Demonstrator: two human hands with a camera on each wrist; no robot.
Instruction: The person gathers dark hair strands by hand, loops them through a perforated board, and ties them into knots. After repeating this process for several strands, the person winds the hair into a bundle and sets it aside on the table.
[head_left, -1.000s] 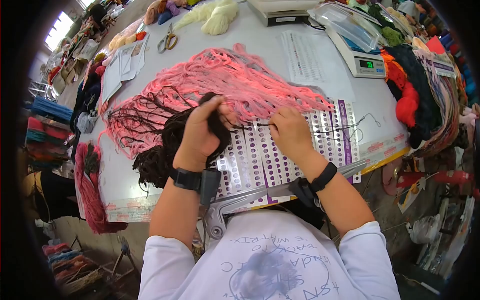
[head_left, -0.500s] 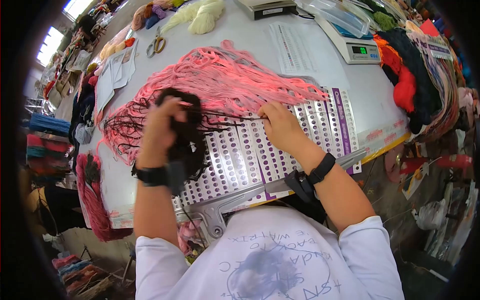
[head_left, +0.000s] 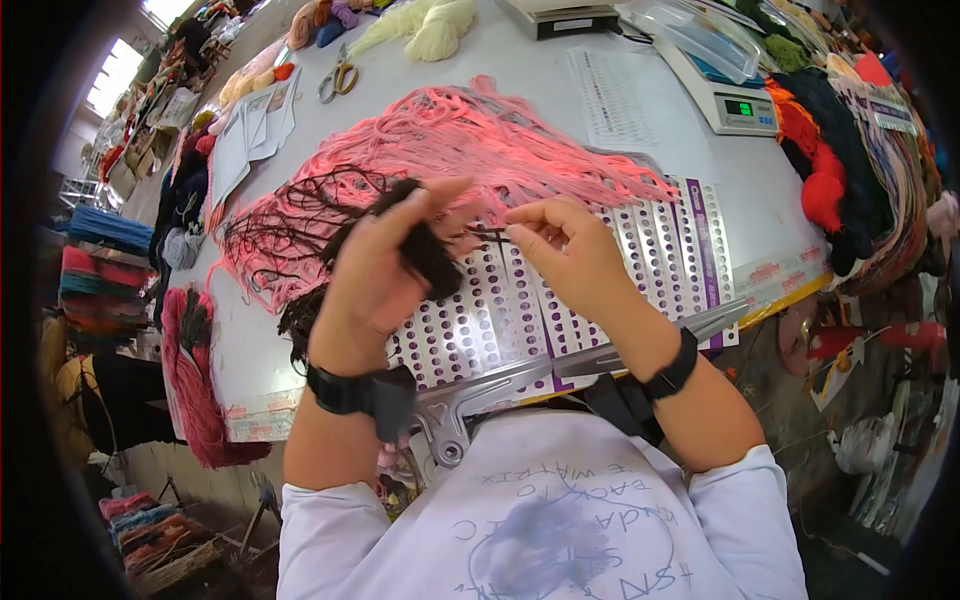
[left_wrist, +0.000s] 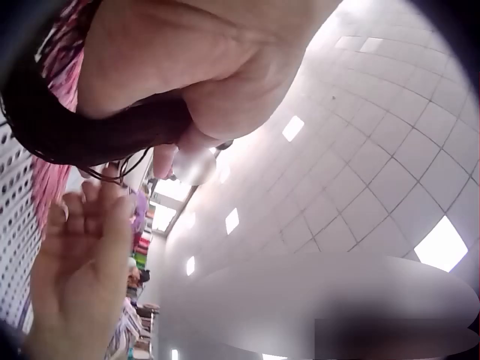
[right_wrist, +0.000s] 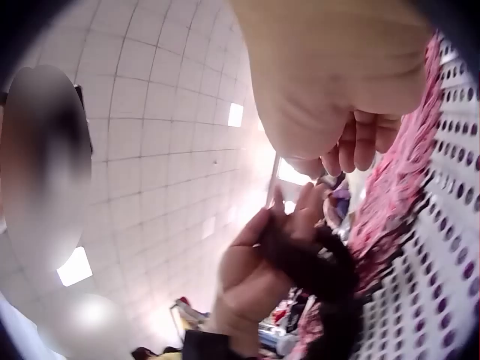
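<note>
**Dark yarn drawn out strand by strand**

At mid-frame of the head view, above the perforated sample card [head_left: 560, 300], the left hand [head_left: 385, 270] is clenched round a hank of dark brown yarn [head_left: 425, 255]; the rest of that hank trails down and left over the surface [head_left: 255, 360]. The right hand [head_left: 560, 245], just beside it, pinches a single dark strand [head_left: 487, 234] between thumb and fingertips, the strand running short and taut back to the hank.

My worry is tangling: loose dark threads lie spread over the pink yarn [head_left: 470, 150] behind the hands, and a pull on the pinched strand could drag neighbours along or snag pink fibres. A hard tug might also snap the strand or loosen the hank in the left grip.

Toward the upper right, a clear plastic tray [head_left: 700, 40] sits on a scale [head_left: 735, 105]; what it holds, if anything, I cannot tell. Scissors [head_left: 338, 78] lie at upper left.
</note>
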